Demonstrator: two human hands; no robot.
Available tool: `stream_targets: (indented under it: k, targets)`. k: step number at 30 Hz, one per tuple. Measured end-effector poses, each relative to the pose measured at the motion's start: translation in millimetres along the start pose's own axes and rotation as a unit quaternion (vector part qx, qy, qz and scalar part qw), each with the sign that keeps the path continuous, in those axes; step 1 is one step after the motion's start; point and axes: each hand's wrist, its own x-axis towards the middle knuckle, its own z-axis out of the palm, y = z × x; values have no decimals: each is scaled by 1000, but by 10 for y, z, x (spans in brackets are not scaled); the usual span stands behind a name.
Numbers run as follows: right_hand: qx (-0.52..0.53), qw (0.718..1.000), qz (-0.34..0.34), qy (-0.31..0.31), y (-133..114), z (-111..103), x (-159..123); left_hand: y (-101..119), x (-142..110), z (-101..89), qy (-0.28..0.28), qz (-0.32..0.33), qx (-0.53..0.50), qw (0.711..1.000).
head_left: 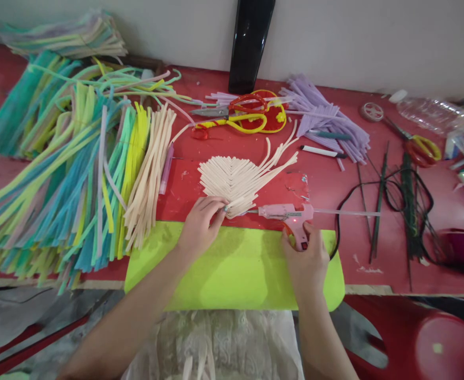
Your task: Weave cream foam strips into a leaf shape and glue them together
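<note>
By the right hand's (307, 250) curled fingers a pink glue gun (285, 212) is gripped; between the left hand's (202, 221) closed fingertips, the near tip of a cream leaf-shaped piece (230, 177) is pinched. Its herringbone looks mostly laid; long ends (281, 153), beyond the fingers, seem left untrimmed. Farther right, a capped clear bottle (433, 113) is seen, contents indiscernible.

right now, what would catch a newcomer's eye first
Likely the heap of multicoloured fuzzy stems, on the left of the red table. Then the cream, leaf-shaped stem piece at the centre, the left hand at its lower end, and, beside it, the pink glue gun in the right hand.
</note>
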Motion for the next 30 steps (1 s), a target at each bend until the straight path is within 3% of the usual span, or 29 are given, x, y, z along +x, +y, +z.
stream_targets:
  k: [6, 10, 16, 19, 24, 25, 26, 30]
  targets:
    - [-15, 999, 50, 11, 75, -48, 103, 5, -5, -2, 2, 2, 4, 1000]
    - [-51, 996, 42, 51, 308, -92, 382, 22, 0, -6, 0, 7, 11, 1000]
    - [-98, 991, 88, 36, 658, -96, 785, 30, -9, 15, 8, 29, 35, 999]
    - [-107, 992, 54, 30, 699, -91, 851, 31, -19, 24, 14, 47, 46, 998]
    - [-17, 988, -83, 133, 388, -150, 832, 50, -30, 35, 24, 80, 70, 994]
    - [25, 985, -127, 118, 277, -160, 825, 58, -32, 37, 21, 81, 78, 993]
    - [73, 979, -176, 65, 159, -163, 819, 67, -34, 39, 21, 80, 87, 993]
    - [204, 921, -269, -193, -269, -77, 836, 105, -49, 46, 25, 68, 112, 991]
